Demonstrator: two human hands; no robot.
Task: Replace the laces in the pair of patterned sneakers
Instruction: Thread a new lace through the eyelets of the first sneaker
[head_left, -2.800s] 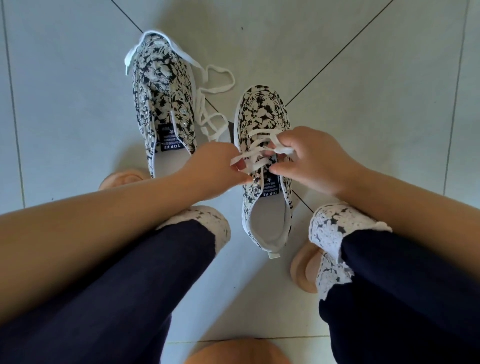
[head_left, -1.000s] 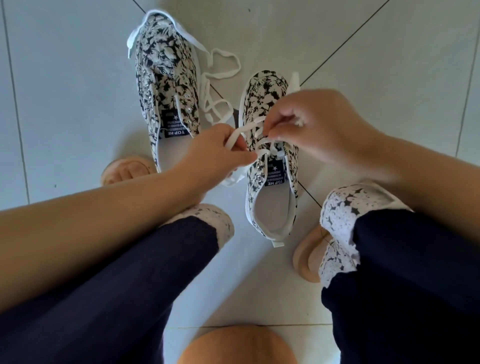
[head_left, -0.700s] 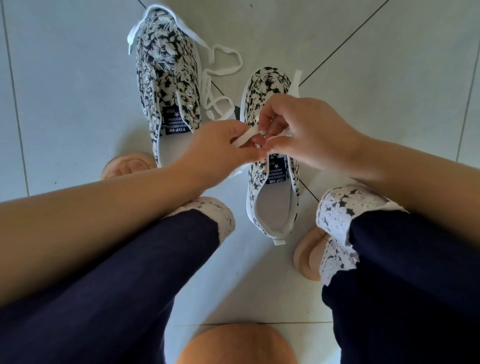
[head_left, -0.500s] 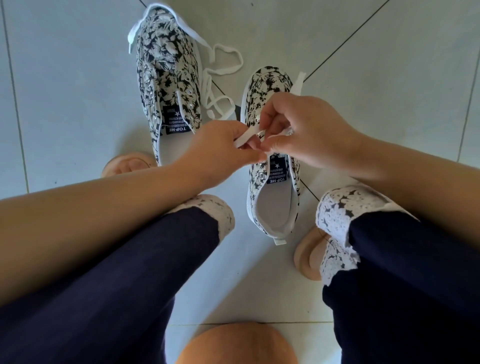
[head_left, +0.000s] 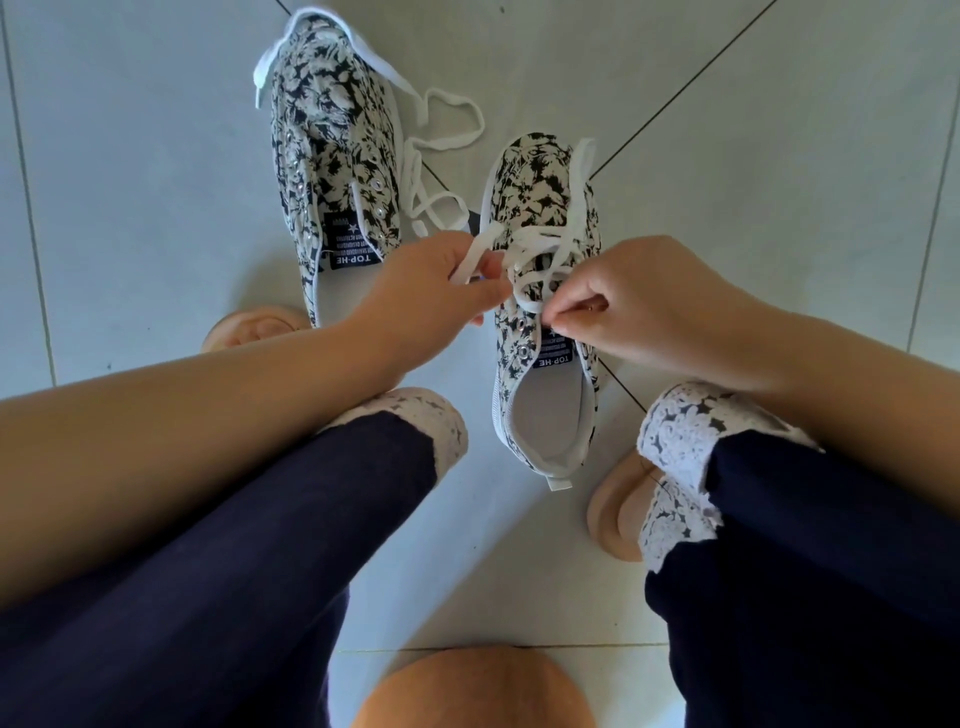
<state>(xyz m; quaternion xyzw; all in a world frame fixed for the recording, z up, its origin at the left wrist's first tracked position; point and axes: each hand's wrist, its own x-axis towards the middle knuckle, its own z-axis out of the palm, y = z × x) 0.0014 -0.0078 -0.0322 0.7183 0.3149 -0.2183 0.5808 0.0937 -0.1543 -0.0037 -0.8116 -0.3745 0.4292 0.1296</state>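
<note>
Two black-and-white floral sneakers lie on the tiled floor. The right sneaker carries a white lace crossed through its upper eyelets. My left hand pinches one flat end of that lace at the sneaker's left side. My right hand pinches the other end low against the right-side eyelets near the tongue label. The left sneaker has bare eyelets, and a second loose white lace lies draped over its toe and coiled on the floor between the two shoes.
My knees in dark trousers with white lace cuffs frame the right sneaker. Peach slippers sit under my feet, one at the left. A round peach stool edge shows at the bottom. Pale floor tiles surround everything.
My right hand has come down from above the toe to the right-side eyelets, drawing the lace end with it. My left hand still pinches its end and has barely moved.
</note>
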